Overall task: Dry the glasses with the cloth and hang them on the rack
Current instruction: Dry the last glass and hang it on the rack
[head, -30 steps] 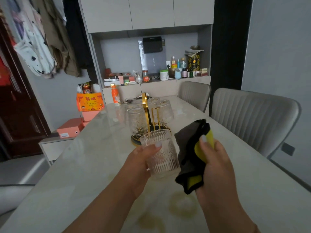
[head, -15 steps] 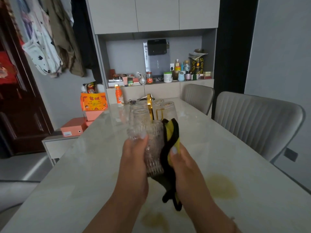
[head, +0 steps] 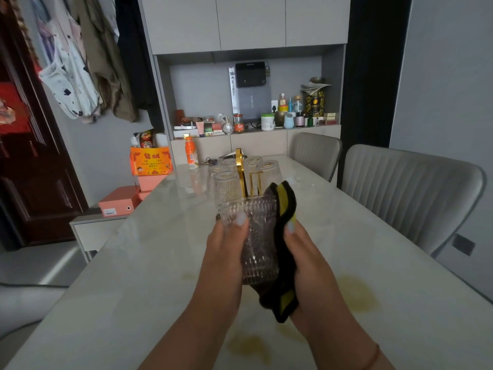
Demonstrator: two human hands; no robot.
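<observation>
A clear ribbed glass point(head: 257, 244) is held upright above the table in front of me. My left hand point(head: 226, 252) grips its left side, thumb on the front. My right hand point(head: 304, 255) presses a black and yellow cloth point(head: 284, 236) against the glass's right side, the cloth wrapping behind it and hanging below. Just beyond stands the gold rack point(head: 241, 172) with several glasses point(head: 226, 186) hung upside down on it.
The pale marble table point(head: 138, 276) has yellowish stains point(head: 357, 295) near my arms. Two grey chairs point(head: 408, 190) stand along its right side. An orange bottle point(head: 190, 153) and keys sit at the far end, before a cluttered shelf point(head: 253, 124).
My hands came together: the cloth, held apart to the right a second ago, now presses on the glass. The glass has risen slightly toward the rack.
</observation>
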